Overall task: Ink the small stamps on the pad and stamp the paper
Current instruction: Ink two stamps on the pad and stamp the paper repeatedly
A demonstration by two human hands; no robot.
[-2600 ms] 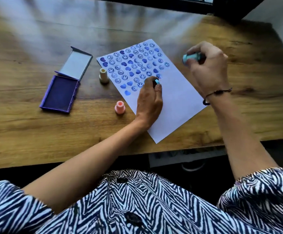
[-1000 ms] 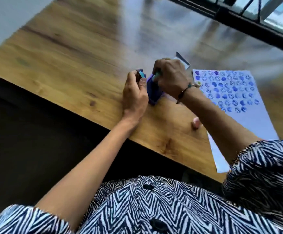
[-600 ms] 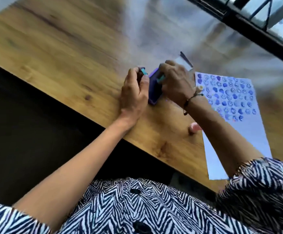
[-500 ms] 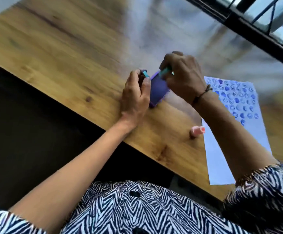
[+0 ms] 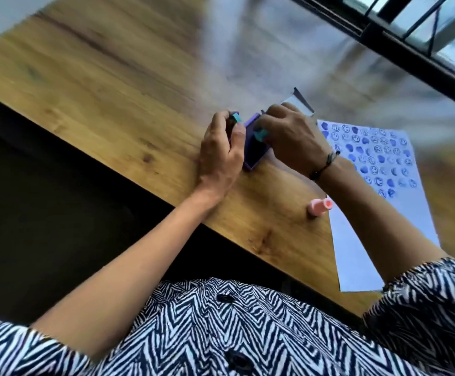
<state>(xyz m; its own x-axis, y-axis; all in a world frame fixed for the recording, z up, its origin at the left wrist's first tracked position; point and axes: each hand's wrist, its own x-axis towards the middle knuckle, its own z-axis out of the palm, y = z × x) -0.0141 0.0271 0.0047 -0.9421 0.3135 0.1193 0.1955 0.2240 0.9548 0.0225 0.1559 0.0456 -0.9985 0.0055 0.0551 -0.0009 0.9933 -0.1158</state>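
The purple ink pad (image 5: 256,153) lies open on the wooden table, its lid (image 5: 301,102) raised behind it. My right hand (image 5: 291,139) grips a small teal stamp (image 5: 260,134) whose face is down on the pad. My left hand (image 5: 222,156) rests at the pad's left edge, closed around a second teal stamp (image 5: 234,117) that pokes out above the fingers. To the right lies the white paper (image 5: 356,253), its upper part covered with rows of blue smileys and hearts (image 5: 370,156). A pink stamp (image 5: 319,207) lies on its side near the paper's left edge.
The table's near edge (image 5: 166,204) runs diagonally from upper left to lower right, with dark space below it. A black window frame (image 5: 383,33) crosses the top right. My striped sleeves and shirt fill the bottom of the view.
Both hands left the paper and went to the ink pad. In the last half second my right hand came down from above the pad, and its stamp now touches the ink.
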